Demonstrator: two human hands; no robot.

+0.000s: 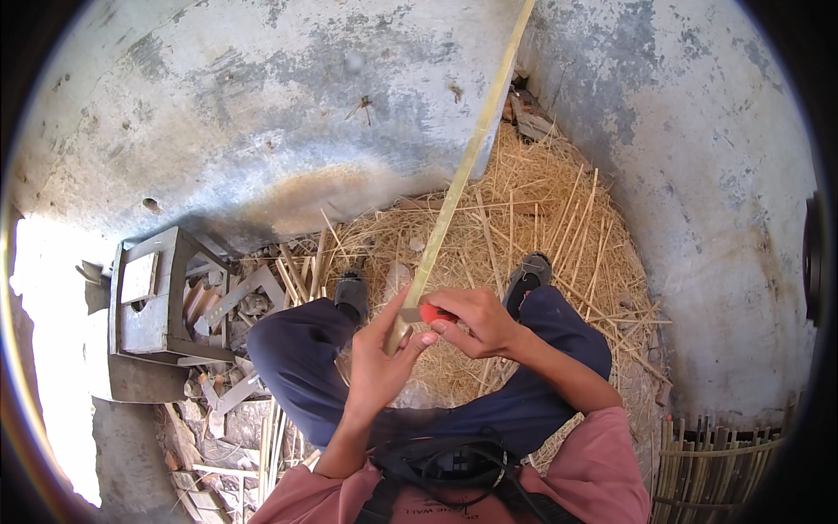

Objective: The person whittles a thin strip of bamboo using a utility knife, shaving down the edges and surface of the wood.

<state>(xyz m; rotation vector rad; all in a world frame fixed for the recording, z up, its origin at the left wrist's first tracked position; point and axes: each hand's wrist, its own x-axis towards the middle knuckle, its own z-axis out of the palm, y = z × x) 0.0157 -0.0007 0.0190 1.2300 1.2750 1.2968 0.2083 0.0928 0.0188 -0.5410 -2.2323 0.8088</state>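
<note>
A long, pale yellow-green bamboo strip [463, 175] slants from my hands up and away, past the top of the view. My left hand [380, 367] is closed around its near end, with the thumb along it. My right hand [480, 323] grips a red-handled knife [429, 313]. Its short blade lies across the strip, right by my left fingers. Most of the handle is hidden inside my right fist, and both hands meet above the gap between my knees.
Straw-like shavings [550, 175] and thin sticks cover the floor around my feet. To the left stands a worn wooden stool [144, 293] on its side, near scrap wood. Weathered walls [288, 96] curve around ahead and right. A slatted bamboo basket [716, 463] is at lower right.
</note>
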